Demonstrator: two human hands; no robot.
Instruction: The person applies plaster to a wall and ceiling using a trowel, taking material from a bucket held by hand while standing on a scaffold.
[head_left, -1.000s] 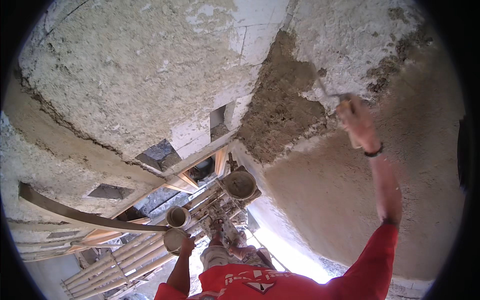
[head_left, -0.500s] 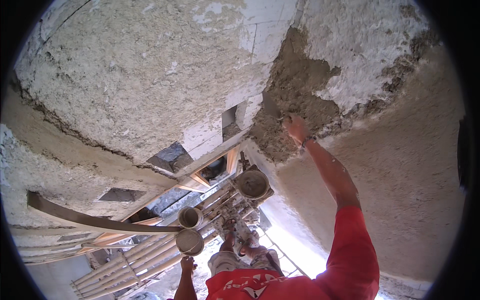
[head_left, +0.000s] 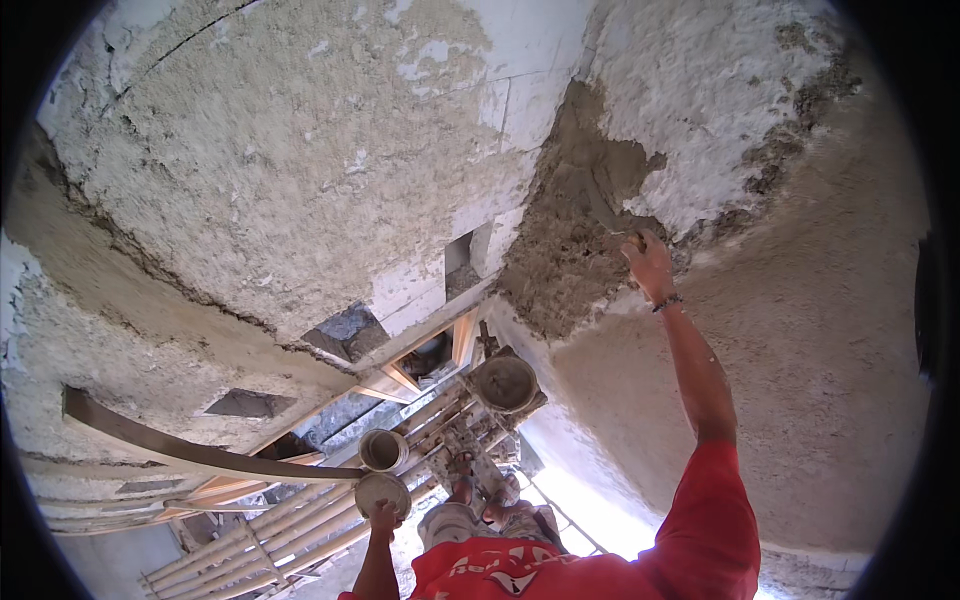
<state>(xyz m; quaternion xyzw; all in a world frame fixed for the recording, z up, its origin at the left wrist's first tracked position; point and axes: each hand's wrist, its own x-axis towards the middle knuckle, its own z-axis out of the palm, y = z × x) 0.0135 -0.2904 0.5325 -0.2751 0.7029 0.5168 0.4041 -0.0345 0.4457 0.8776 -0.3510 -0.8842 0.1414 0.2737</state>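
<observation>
My right hand [head_left: 652,265], a bracelet at its wrist, is closed around the handle of a trowel [head_left: 608,214]. The blade lies against a patch of wet grey-brown mortar [head_left: 565,240] where two wall faces meet; fingers hide part of the handle. Low in the view, my left hand [head_left: 383,514] overlaps the near rim of a round bucket of mortar [head_left: 380,491]. Its fingers look loosely curled and slightly apart, with nothing visible in them. Whether it touches the bucket I cannot tell.
Another bucket [head_left: 383,450] stands beside the first. A mortar-filled bucket [head_left: 504,383] sits farther right on the platform. Bamboo poles [head_left: 270,545] and a mortar-covered plank [head_left: 470,460] lie below, near my feet. A long curved-looking board [head_left: 200,452] extends left. Square openings [head_left: 348,325] pierce the wall.
My right hand has moved right with the trowel, whose blade now lies on a smoother mortar streak. My left hand has risen from below the bucket to overlap its rim. The view has shifted slightly.
</observation>
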